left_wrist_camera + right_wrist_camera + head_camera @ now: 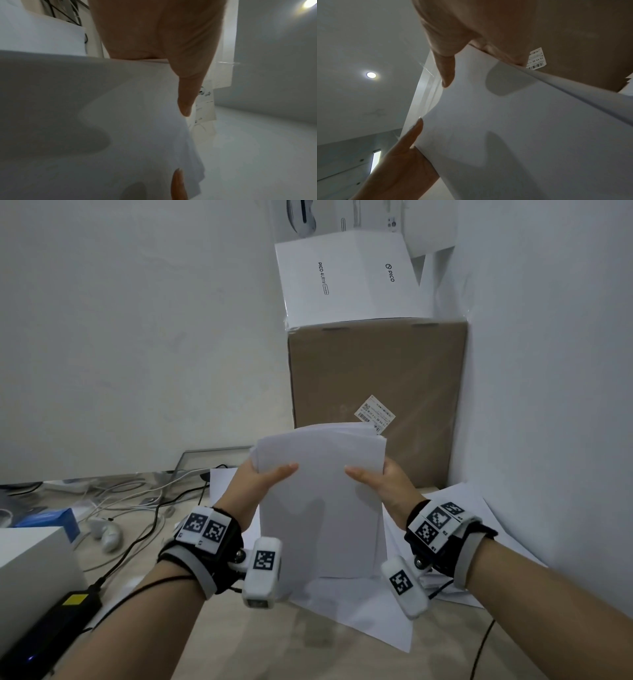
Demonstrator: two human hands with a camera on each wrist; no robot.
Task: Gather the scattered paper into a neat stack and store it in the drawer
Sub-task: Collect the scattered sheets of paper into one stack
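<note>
A stack of white paper (320, 501) stands upright above the desk, held by both hands at its side edges. My left hand (263, 477) grips the left edge, thumb on the front sheet and fingers hidden behind. My right hand (376, 481) grips the right edge the same way. In the left wrist view the thumb (187, 97) lies across the paper (102, 121). In the right wrist view the right thumb (448, 73) presses the paper (522, 128). More loose white sheets (359, 618) lie on the desk under and right of the stack. No drawer is visible.
A brown cardboard box (376, 378) stands right behind the stack, with a white PICO box (349, 278) on top. Cables (137, 501) and a blue box (51, 522) clutter the left. A white case (30, 563) and black power adapter (61, 618) sit near left. A wall closes the right.
</note>
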